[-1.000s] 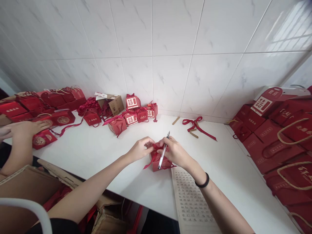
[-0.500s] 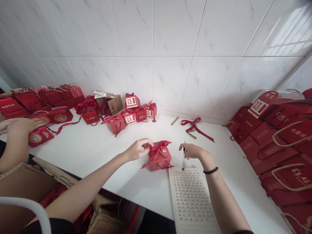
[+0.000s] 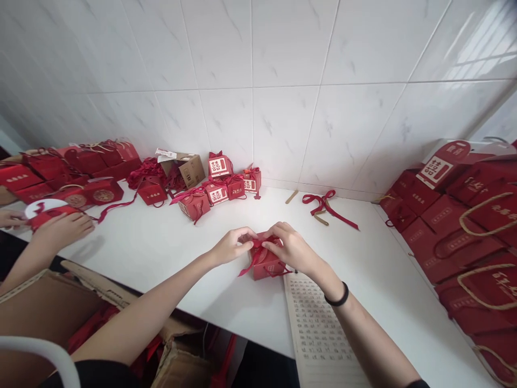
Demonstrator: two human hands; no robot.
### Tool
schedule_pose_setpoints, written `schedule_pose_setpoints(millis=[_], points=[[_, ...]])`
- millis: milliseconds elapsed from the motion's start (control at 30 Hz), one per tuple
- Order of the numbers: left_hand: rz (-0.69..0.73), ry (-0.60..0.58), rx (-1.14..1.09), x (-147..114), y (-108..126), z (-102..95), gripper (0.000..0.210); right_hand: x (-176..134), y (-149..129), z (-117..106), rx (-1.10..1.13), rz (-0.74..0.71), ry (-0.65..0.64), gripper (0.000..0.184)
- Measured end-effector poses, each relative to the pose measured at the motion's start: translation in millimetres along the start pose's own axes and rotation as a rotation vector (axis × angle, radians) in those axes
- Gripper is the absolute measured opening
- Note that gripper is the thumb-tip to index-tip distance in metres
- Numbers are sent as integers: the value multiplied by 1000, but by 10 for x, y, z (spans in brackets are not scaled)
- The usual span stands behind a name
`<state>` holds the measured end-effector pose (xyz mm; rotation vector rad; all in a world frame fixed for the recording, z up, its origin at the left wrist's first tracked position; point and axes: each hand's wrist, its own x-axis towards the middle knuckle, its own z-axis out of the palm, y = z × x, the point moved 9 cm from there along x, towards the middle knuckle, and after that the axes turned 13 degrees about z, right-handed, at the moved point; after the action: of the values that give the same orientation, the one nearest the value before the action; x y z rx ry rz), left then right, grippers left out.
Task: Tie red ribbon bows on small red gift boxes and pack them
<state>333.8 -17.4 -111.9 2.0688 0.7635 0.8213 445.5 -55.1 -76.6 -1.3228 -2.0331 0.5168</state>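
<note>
A small red gift box point(image 3: 266, 264) with a red ribbon point(image 3: 249, 263) tied on top stands on the white table point(image 3: 169, 253), just in front of me. My left hand point(image 3: 233, 246) pinches the ribbon from the left. Over the right side of the box top, my right hand point(image 3: 290, 249), with a black band on its wrist, has its fingers closed on the same bow. No pen is in my right hand. A sheet of printed characters point(image 3: 319, 328) lies under my right forearm.
Small red boxes point(image 3: 218, 186) and a brown carton point(image 3: 186, 169) stand by the tiled wall. A loose ribbon point(image 3: 325, 207) lies at the back; red gift bags point(image 3: 464, 231) are stacked to the right. At the far left, another person's hand point(image 3: 60, 230) holds a red box point(image 3: 45, 211).
My right hand set the pen down beside the sheet, then came back onto the bow. The person at the left lifted a red box off the table.
</note>
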Motion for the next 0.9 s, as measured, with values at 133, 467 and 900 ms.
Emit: schedule_pose_setpoints(millis=[133, 467, 900], points=[[30, 3, -28, -5, 19, 26, 24, 39, 42, 48, -29, 31, -16, 5], [65, 1, 5, 3, -77, 106, 23, 230, -5, 166, -200, 85, -232, 6], [49, -1, -51, 3, -50, 149, 19, 224, 239, 248, 176, 396, -429, 22]])
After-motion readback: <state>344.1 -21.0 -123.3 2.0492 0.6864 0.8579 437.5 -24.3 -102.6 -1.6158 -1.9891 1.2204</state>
